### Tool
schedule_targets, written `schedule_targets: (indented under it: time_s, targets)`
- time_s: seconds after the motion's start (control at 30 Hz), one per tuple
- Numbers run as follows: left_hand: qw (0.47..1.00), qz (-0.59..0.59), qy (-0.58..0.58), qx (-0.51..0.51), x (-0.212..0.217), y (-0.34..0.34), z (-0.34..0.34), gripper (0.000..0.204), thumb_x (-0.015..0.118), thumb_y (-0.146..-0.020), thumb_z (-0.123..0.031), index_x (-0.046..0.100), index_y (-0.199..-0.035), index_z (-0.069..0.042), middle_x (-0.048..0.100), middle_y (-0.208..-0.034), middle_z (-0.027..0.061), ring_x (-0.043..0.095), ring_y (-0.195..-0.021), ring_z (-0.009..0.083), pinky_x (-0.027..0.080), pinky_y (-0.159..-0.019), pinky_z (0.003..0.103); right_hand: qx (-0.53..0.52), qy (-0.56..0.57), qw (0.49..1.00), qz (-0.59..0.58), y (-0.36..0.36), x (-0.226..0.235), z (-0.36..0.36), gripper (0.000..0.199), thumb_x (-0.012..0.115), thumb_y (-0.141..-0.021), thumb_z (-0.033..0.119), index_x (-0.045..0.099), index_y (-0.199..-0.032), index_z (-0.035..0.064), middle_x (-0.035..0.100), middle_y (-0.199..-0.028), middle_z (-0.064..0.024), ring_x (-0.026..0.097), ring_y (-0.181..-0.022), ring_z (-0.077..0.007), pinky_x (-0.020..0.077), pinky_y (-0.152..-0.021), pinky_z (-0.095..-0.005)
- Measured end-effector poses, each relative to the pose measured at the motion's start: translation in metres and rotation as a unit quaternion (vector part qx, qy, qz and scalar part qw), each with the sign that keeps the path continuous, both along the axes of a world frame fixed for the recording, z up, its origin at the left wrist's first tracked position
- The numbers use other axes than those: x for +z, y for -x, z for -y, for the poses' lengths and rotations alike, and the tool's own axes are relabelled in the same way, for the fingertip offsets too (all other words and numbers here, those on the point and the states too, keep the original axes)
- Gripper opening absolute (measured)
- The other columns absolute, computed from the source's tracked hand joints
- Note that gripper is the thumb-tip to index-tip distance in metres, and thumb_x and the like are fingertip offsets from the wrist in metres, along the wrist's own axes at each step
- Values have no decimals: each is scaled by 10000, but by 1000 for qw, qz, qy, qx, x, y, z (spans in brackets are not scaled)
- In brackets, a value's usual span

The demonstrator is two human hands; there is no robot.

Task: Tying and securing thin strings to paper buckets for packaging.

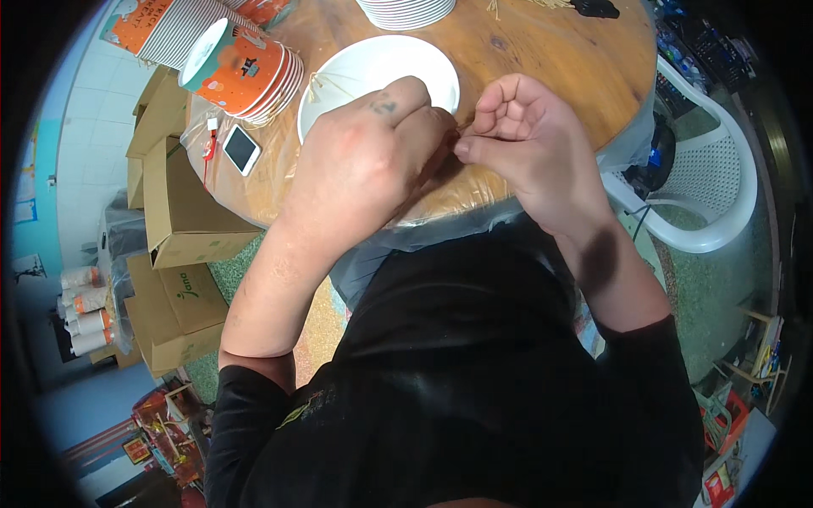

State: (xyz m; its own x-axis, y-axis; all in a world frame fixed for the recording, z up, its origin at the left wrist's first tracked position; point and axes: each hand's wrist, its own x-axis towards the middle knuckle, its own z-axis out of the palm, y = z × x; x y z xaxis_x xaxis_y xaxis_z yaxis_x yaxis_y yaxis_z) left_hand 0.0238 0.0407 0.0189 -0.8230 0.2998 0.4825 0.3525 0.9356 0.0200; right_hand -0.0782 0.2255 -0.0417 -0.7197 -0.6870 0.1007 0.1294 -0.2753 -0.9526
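My left hand [364, 144] is closed in a loose fist, back upward, over the near part of a white round bowl or plate [432, 59]. Its fingertips are mostly hidden from view. Just right of it, my right hand [529, 127] has thumb and forefinger brought together, with the other fingers curled. The two hands nearly meet at the fingertips; anything pinched there is too small to make out. Thin pale strands [317, 85] lie at the left side of the white dish, beside my left hand.
Orange and teal printed paper cups [251, 72] lie stacked at the table's left, near a phone [241, 151] and a red cable [211, 142]. Another cup stack [405, 10] stands at the far edge. Cardboard boxes [190, 199] sit left of the table; a white plastic chair [720, 169] is at right.
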Motion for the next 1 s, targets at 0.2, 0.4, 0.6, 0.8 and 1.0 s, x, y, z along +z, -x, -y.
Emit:
schedule_targets:
  time_s: [0.2,0.4,0.6,0.8,1.0]
  targets:
    - [953,216,-211,25,2,6,8,100,711,-995,28,725,-1072,-34,662,-969,33,699,-896,126,557,-775,280,-14,-15,993,-119,2,0,-4,211,738,-989,-109,615,-1106,16,715,-1026,-59,749,-987,-140,618,-903,-258]
    - [791,381,-477,29,-11,17,30,78,630,-1135,-37,691,-1164,2,700,-1094,-8,636,-986,53,519,-863,215,-175,-38,852,-493,5,-15,1,166,753,-946,-133,661,-997,-5,723,-1045,-98,763,-982,-165,606,-861,-267]
    - [789,367,-490,49,-8,18,26,88,663,-1127,-43,708,-1182,9,722,-1089,-7,651,-964,42,529,-850,208,-234,7,888,-396,-14,-30,9,192,859,-879,-32,724,-1009,6,741,-966,-126,766,-785,-257,605,-687,-356]
    - [833,353,-422,54,-10,19,26,77,692,-1117,-42,737,-1169,-6,722,-1011,-30,631,-898,26,519,-796,199,-245,-2,876,-415,-12,-37,10,138,879,-904,33,769,-983,9,769,-953,-133,773,-776,-273,591,-670,-358]
    - [876,299,-370,83,-12,17,19,73,727,-1108,-83,742,-1097,-13,708,-919,-38,603,-835,25,510,-756,213,-195,-37,892,-406,-15,-31,2,125,800,-955,5,683,-1001,2,702,-910,-114,708,-792,-276,571,-720,-377]
